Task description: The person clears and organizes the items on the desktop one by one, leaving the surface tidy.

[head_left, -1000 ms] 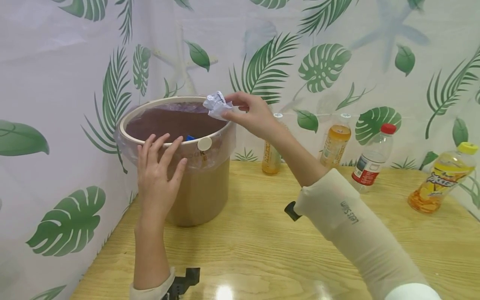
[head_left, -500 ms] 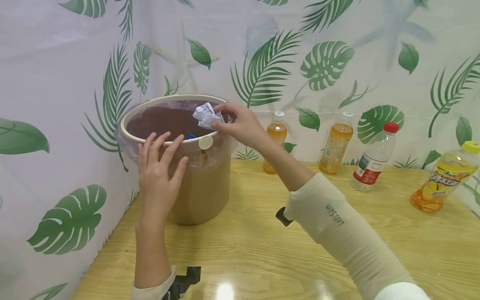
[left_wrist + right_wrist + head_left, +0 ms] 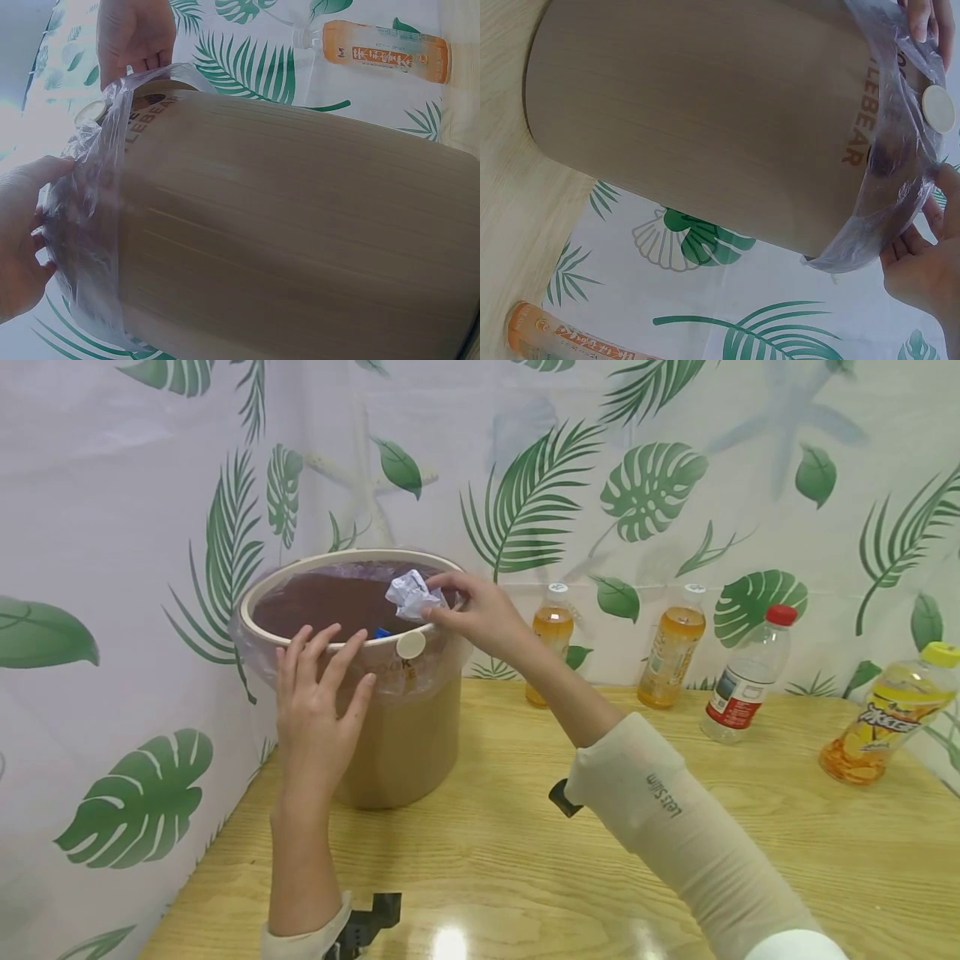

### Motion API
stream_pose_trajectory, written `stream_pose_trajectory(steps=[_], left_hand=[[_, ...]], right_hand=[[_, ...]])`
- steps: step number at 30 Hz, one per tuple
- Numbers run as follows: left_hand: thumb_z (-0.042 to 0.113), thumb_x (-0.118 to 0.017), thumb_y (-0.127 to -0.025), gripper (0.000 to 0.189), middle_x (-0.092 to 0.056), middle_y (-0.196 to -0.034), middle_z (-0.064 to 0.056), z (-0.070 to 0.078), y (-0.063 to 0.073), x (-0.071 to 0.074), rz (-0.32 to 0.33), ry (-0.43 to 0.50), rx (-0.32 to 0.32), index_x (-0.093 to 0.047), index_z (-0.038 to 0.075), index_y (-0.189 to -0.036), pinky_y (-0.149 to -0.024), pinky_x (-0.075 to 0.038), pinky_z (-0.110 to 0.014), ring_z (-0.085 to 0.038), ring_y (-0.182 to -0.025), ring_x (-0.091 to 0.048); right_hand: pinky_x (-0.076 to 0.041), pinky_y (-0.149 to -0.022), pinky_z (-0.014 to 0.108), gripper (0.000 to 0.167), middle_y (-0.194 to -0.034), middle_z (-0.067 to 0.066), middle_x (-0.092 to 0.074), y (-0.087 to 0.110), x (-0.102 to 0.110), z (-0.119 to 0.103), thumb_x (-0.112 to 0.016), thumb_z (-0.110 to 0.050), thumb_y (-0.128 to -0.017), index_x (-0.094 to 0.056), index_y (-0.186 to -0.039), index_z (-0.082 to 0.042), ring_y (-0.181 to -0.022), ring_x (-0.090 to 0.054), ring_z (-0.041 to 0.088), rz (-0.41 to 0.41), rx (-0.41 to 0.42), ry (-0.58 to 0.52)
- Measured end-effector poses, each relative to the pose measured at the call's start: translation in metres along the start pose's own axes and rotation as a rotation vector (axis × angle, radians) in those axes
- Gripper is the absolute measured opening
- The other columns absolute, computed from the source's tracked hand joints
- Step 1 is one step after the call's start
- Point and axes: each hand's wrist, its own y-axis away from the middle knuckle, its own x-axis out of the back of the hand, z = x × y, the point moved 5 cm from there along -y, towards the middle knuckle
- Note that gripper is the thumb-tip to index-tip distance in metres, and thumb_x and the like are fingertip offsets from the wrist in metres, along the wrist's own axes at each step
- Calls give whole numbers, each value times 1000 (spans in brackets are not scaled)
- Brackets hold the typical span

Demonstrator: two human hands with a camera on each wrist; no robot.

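A crumpled ball of white paper (image 3: 412, 597) is pinched between the thumb and fingers of my right hand (image 3: 480, 614), over the right side of a trash can's opening. The brown trash can (image 3: 408, 752) stands upright, with a cream rim and a clear plastic liner (image 3: 94, 225) folded down over its outside. My left hand (image 3: 318, 710) rests at the near rim with its fingers spread and fairly straight, the fingertips touching the edge. Something small and blue (image 3: 382, 633) shows inside the can just behind the rim. The paper is hidden in both wrist views.
To the right of the can stand two orange-drink bottles (image 3: 670, 652), then a clear bottle (image 3: 746, 681) with a red cap. Farther right is a yellow-capped bottle (image 3: 885, 718). All are on the wooden table (image 3: 570, 877), before a leaf-patterned backdrop (image 3: 450, 410).
My right hand has moved left and slightly down with the paper ball, farther over the can's opening, and is nearly still in the last half second. My left hand has stayed at the rim.
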Motion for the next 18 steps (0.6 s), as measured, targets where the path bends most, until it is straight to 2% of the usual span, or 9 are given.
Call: stream_pose_trajectory(steps=[14,18], left_hand=[[12,-65,-85,39,-45,-132,-10,0,0,-1,-7,7,5,-58,13,-124,-110,-6,-43,-28,-131,-25],[13,-65,-85,39,-45,-132,-10,0,0,-1,-1,5,4,-58,13,-124,-110,-6,-43,-27,-131,-25]], right_hand=[[-43,-67,25,37,-94,7,-55,3,0,5,-67,-22,-84,-60,-117,-8,-82,-49,18,-7,1,-30],[-44,-71,27,36,-109,5,-57,3,-1,2,-66,-22,-85,-60,-118,-8,-86,-49,17,-29,21,-32]])
